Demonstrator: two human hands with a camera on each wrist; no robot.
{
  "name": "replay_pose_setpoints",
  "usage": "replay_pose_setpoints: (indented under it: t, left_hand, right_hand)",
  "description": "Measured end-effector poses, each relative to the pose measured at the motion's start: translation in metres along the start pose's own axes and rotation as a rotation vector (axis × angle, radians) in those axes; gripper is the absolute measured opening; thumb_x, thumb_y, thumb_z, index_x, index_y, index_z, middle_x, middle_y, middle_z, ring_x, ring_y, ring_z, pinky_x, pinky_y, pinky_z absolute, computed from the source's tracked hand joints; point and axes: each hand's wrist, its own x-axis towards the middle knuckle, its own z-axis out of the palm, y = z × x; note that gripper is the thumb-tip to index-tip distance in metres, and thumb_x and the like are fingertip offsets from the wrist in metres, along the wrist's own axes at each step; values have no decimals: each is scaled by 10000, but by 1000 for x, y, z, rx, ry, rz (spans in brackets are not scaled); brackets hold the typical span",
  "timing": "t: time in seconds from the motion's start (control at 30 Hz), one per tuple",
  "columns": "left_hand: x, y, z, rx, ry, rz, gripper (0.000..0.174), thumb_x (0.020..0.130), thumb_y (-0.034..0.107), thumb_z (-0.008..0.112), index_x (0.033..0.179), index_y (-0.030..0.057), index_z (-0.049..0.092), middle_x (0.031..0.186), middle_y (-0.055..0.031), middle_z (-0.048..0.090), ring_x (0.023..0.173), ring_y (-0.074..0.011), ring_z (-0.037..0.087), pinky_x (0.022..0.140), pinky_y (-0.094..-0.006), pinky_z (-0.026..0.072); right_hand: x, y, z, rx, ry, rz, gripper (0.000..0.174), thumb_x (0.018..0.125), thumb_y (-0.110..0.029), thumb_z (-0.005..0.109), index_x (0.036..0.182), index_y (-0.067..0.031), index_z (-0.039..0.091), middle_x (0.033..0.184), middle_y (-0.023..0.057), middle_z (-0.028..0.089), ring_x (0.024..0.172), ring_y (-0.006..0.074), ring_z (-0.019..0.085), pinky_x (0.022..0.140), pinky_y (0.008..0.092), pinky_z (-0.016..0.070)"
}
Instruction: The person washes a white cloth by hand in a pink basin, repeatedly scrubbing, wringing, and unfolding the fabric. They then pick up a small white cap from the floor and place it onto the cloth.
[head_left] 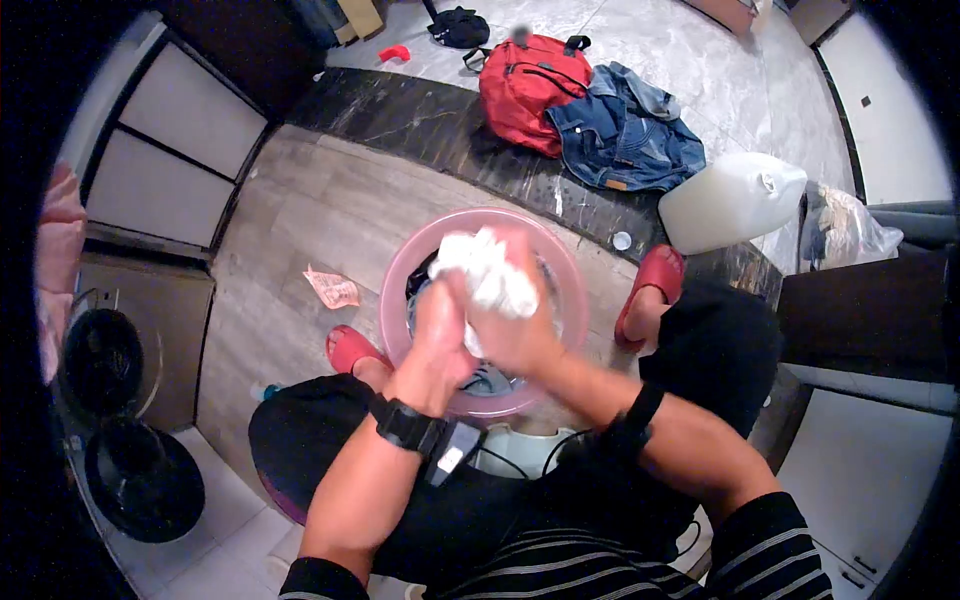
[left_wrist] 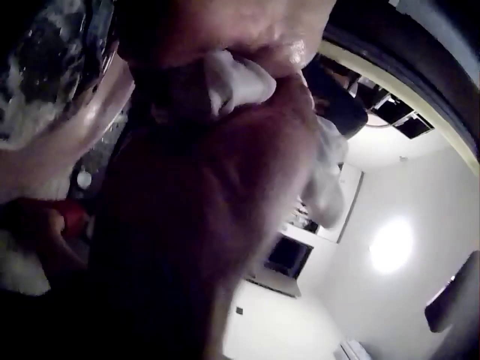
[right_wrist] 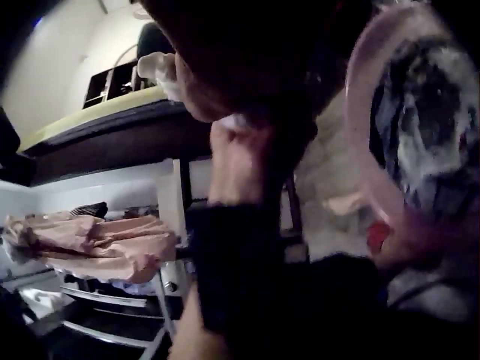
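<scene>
A white wet-looking cloth [head_left: 490, 275] is bunched between both hands above a pink basin [head_left: 397, 262]. The left hand [head_left: 443, 325] grips its left side, and the right hand [head_left: 515, 325], blurred, grips it from the right. Folds of the cloth [left_wrist: 238, 81] stick out between the hands in the left wrist view. One end of the cloth [right_wrist: 157, 71] shows beyond the fingers in the right wrist view. Dark and bluish clothes with suds [right_wrist: 431, 120] lie in the basin. The fingertips are largely hidden by cloth and hands.
Behind the basin are a red bag [head_left: 530, 90], a denim garment [head_left: 630, 135] and a whitish plastic jug [head_left: 735, 205]. A pink paper [head_left: 332, 288] lies on the floor at left. Feet in red slippers [head_left: 655, 285] flank the basin. Dark round objects [head_left: 145, 485] stand at far left.
</scene>
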Motion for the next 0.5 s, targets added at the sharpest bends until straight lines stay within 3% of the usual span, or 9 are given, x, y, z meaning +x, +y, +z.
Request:
replay_pose_setpoints:
  t: [0.03, 0.07, 0.13, 0.2, 0.27, 0.3, 0.4, 0.47, 0.5]
  left_hand:
    - [13, -5, -23, -160, -476, -199, 364, 960, 310, 407, 1194, 77, 560, 1112, -84, 641, 988, -199, 632, 884, -349, 511]
    - [14, -3, -23, -156, -525, -215, 348, 959, 324, 411, 1156, 85, 569, 1074, -72, 647, 958, -198, 636, 864, -349, 519]
    - [12, 5, -14, -145, -623, -245, 327, 958, 351, 419, 1082, 100, 588, 998, -49, 659, 897, -197, 645, 824, -351, 536]
    - [2, 9, 10, -15, -43, 25, 319, 955, 364, 424, 1046, 108, 592, 964, -38, 659, 870, -195, 646, 805, -347, 542]
    - [3, -4, -3, -146, -39, 12, 327, 956, 282, 407, 1101, 46, 581, 1011, -97, 652, 879, -235, 648, 798, -382, 540]
    - [16, -6, -22, -259, -397, -192, 320, 954, 275, 407, 1095, 47, 581, 1014, -97, 652, 891, -237, 647, 813, -389, 536]
    - [0, 9, 1, -234, -540, -226, 314, 951, 302, 410, 1064, 64, 582, 955, -70, 652, 828, -205, 645, 735, -352, 548]
    - [-6, 19, 23, -73, -67, -11, 327, 952, 350, 405, 1056, 91, 575, 953, -44, 645, 880, -179, 631, 796, -339, 538]
    - [20, 10, -21, -198, -413, -1, 359, 952, 345, 404, 1128, 78, 568, 1029, -62, 649, 929, -190, 634, 812, -346, 535]
  right_hand:
    - [20, -21, -14, 30, -62, 370, 337, 898, -219, 602, 1134, -18, 473, 1011, 113, 599, 919, 184, 581, 778, 336, 470]
    - [44, -42, -29, 59, -123, 738, 347, 904, -239, 592, 1137, -14, 468, 1045, 129, 584, 969, 181, 566, 811, 340, 457]
    - [34, -27, -19, 174, 26, 679, 287, 898, -223, 584, 1078, -20, 490, 972, 105, 587, 915, 182, 573, 778, 335, 467]
    - [6, -33, -2, 13, 53, 232, 252, 861, -51, 610, 1068, -63, 466, 920, 68, 579, 852, 167, 577, 763, 303, 475]
    - [2, -26, 2, 98, 43, 242, 251, 872, -30, 586, 1085, -60, 455, 936, 79, 573, 870, 171, 571, 771, 306, 467]
    - [15, -26, -6, 174, 45, 376, 258, 871, -28, 586, 1092, -56, 456, 954, 85, 566, 895, 176, 565, 792, 315, 460]
    - [39, -30, -17, 61, 110, 343, 254, 874, -29, 577, 1101, -42, 463, 961, 88, 564, 902, 203, 569, 800, 326, 459]
    - [11, -33, -4, -53, 57, 85, 252, 879, -54, 581, 1100, -37, 461, 933, 87, 576, 854, 214, 579, 756, 323, 473]
    - [-1, -36, 4, -18, 46, 8, 259, 880, -73, 589, 1102, -34, 460, 921, 84, 581, 833, 217, 583, 736, 324, 479]
